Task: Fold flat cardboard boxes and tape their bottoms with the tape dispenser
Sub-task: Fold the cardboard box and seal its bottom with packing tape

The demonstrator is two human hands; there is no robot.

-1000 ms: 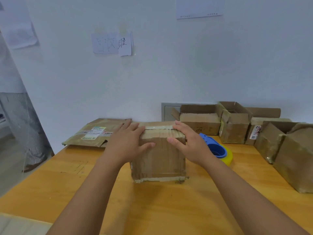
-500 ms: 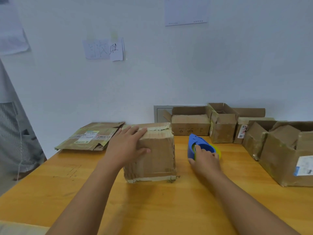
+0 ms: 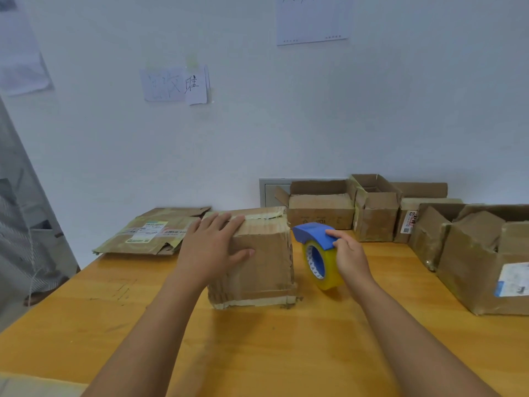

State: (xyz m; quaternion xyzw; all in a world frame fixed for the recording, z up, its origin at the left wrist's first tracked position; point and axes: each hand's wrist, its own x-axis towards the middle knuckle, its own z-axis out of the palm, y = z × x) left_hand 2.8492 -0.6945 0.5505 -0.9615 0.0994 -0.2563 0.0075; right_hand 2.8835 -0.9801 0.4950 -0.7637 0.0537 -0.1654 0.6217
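Box in work: the folded cardboard box (image 3: 259, 253) stands on the bench (image 3: 286, 353), directly under the left hand (image 3: 213, 247); its upper flaps are closed, and an old pale tape strip runs along the far top edge.
Progress: this box is folded, but I see no fresh tape over the seam, so I judge the taping is not yet done.
Finished part: several erected boxes (image 3: 375, 209) stand beyond and to the right of the right hand (image 3: 347, 253).
Left to do: a pile of flat boxes (image 3: 148, 233) lies beyond the left hand, on its left side, not yet folded.
Tape dispenser: the tape dispenser (image 3: 317, 250), blue with a yellowish roll, is just right of the box.
Left hand pose: fingers straight and spread on the top, thumb on the near face, pressing the flaps down.
Right hand pose: fingers curled around the dispenser, grasping its blue handle and roll.
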